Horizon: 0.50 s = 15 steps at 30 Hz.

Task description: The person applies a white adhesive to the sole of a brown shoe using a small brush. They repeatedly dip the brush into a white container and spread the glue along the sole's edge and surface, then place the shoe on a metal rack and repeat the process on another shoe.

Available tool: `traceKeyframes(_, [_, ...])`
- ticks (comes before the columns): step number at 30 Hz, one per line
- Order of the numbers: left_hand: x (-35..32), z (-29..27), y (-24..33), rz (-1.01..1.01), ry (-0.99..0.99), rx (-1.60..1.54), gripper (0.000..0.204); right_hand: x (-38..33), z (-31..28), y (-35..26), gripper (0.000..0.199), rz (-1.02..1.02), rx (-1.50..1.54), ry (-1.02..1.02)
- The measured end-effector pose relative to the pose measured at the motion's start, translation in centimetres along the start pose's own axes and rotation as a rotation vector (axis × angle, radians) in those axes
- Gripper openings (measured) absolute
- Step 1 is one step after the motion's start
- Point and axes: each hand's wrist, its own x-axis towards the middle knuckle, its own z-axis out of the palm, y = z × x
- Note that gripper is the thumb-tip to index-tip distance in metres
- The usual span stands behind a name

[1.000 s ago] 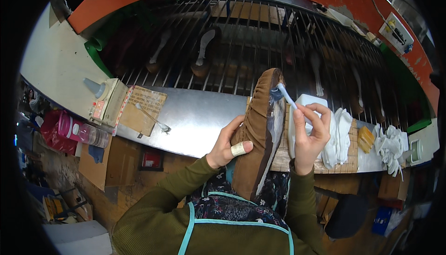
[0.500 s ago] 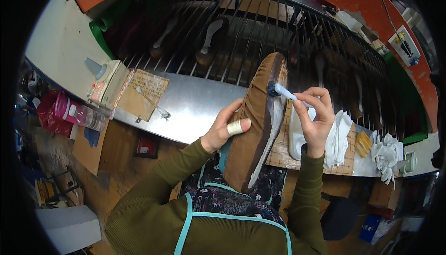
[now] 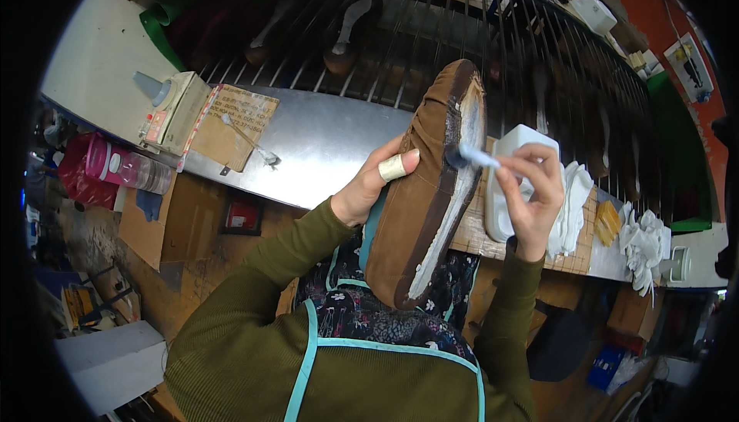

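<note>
A brown suede shoe (image 3: 412, 214) without an outsole is gripped by my left hand (image 3: 369, 191), its thumb wrapped in pale tape and lying on the upper. The toe points away from me and the shoe's side edge and whitish underside face right. In my right hand (image 3: 533, 195) is a small brush (image 3: 479, 156) with a light-blue handle, pinched between thumb and fingers. Its dark bristles meet the shoe's dark lower edge around the forefoot. A white plastic container (image 3: 499, 218) stands behind my right hand, partly hidden by it.
Beyond the metal bench (image 3: 331, 133) runs a barred rack (image 3: 392, 53) with several shoes below. A cardboard piece (image 3: 223, 149) carries another brush (image 3: 250, 139). White cloths (image 3: 571, 206), a yellow block (image 3: 606, 223) and white gloves (image 3: 645, 245) lie at right. A pink-lidded bottle (image 3: 142, 187) is at left.
The shoe has turned a little, showing more of its whitish underside. My right hand and the brush have shifted slightly right and down along the edge.
</note>
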Motion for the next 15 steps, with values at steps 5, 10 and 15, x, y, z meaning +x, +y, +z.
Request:
traceKeyframes(5, [0.2, 0.4, -0.4, 0.008, 0.003, 0.006, 0.065, 0.9, 0.1, -0.1, 0.015, -0.047, -0.011, 0.084])
traceKeyframes(10, [0.4, 0.4, -0.3, 0.011, -0.010, 0.022, 0.066, -0.9, -0.8, -0.2, 0.016, 0.016, 0.023, -0.055])
traceKeyframes(15, [0.3, 0.5, -0.7, -0.038, 0.023, -0.033, 0.066, -1.3, -1.7, -0.2, 0.015, 0.081, 0.156, -0.175])
